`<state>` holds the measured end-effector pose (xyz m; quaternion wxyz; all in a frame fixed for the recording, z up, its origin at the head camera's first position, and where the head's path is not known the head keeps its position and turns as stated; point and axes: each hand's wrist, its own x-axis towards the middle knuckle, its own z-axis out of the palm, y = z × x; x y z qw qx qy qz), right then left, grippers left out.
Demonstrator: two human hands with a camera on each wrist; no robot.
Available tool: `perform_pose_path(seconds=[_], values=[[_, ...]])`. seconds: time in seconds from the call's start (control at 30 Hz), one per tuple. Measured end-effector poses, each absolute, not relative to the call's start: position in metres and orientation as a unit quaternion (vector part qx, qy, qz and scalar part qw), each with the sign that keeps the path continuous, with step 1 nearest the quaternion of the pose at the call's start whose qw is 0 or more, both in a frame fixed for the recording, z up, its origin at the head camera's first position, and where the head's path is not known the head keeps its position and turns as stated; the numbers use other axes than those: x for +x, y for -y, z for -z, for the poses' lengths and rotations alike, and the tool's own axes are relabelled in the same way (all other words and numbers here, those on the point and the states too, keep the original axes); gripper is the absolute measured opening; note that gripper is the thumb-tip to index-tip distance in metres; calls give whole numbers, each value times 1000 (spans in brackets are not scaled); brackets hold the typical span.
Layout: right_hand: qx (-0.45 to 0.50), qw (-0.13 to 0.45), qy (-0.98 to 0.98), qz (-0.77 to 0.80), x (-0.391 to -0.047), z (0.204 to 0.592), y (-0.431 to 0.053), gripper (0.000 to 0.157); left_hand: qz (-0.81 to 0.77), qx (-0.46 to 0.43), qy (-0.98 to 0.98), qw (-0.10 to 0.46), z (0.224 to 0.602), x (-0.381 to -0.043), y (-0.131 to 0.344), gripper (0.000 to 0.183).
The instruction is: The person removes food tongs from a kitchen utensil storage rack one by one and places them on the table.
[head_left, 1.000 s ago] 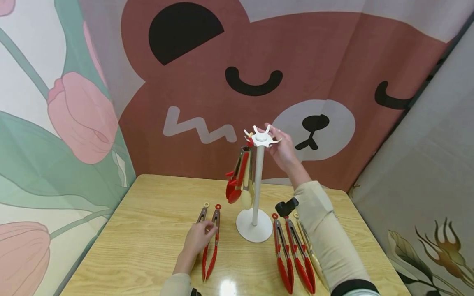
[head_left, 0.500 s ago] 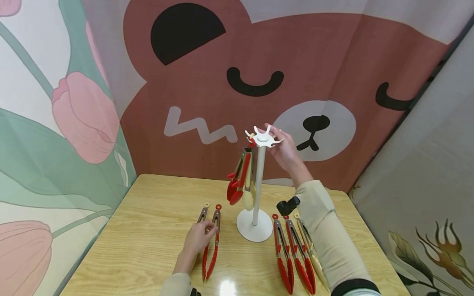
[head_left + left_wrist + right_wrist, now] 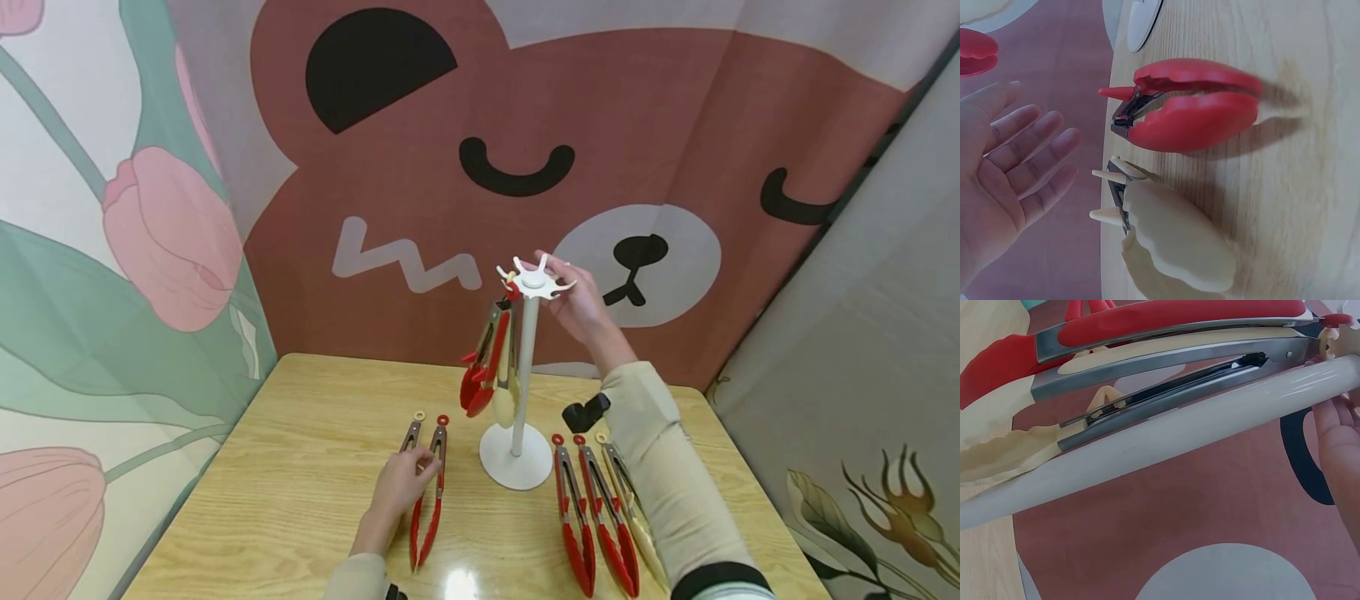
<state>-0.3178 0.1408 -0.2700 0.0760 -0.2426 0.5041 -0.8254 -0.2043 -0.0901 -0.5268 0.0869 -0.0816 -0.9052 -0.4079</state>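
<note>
A white utensil stand (image 3: 528, 358) with a hooked top stands mid-table. My right hand (image 3: 577, 304) is at its top from behind, fingers curled around the upper post in the right wrist view, partly hidden by the hooks. Red tongs (image 3: 487, 367) and beige tongs (image 3: 505, 404) hang on the stand's left side; the beige ones lie closest to the post (image 3: 1166, 450). My left hand (image 3: 1007, 162) holds nothing, fingers loosely extended. It hovers over the left part of the table, above red tongs (image 3: 1194, 122) and beige tongs (image 3: 1179, 231) lying there.
Right of the stand's round base (image 3: 495, 467) lie two red tongs (image 3: 573, 517) (image 3: 611, 525) and one beige pair (image 3: 637, 521), partly covered by my right sleeve (image 3: 675, 467). A bear-printed curtain (image 3: 405, 183) hangs behind the table's far edge.
The stand's hooked top and the tongs hanging from it have shifted slightly to the right, with my right hand at the top. My left hand has stayed in place.
</note>
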Motion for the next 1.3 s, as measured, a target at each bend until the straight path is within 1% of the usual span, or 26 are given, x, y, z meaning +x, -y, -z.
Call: perform_pose_path(seconds=[0.1,0.17,0.33,0.43,0.5,0.63,0.73,0.97,1.17,1.3], values=[[-244,79,-493,831,-317,271,-141,33,409,-82,905,86,526,-204,90,17],[-247,79,-482,837,-317,271,-141,30,409,-82,905,87,526,-204,90,16],[-252,79,-478,838,-316,273,-143,38,406,-84,906,89,526,-204,89,14],[-255,76,-489,831,-315,274,-147,38,403,-85,907,91,527,-204,90,14],[-260,65,-501,823,-314,273,-149,38,400,-88,907,92,527,-204,90,14],[-263,25,-539,799,-311,271,-153,34,406,-91,905,86,528,-204,90,13],[-259,9,-562,785,-309,270,-154,32,411,-92,903,84,528,-204,90,14],[-276,-14,-590,759,-305,268,-155,44,402,-95,906,90,527,-204,90,19],[-303,-33,-609,732,-301,267,-155,44,404,-90,906,84,528,-203,90,19],[-319,-57,-630,706,-300,265,-154,46,408,-88,905,81,527,-202,90,19]])
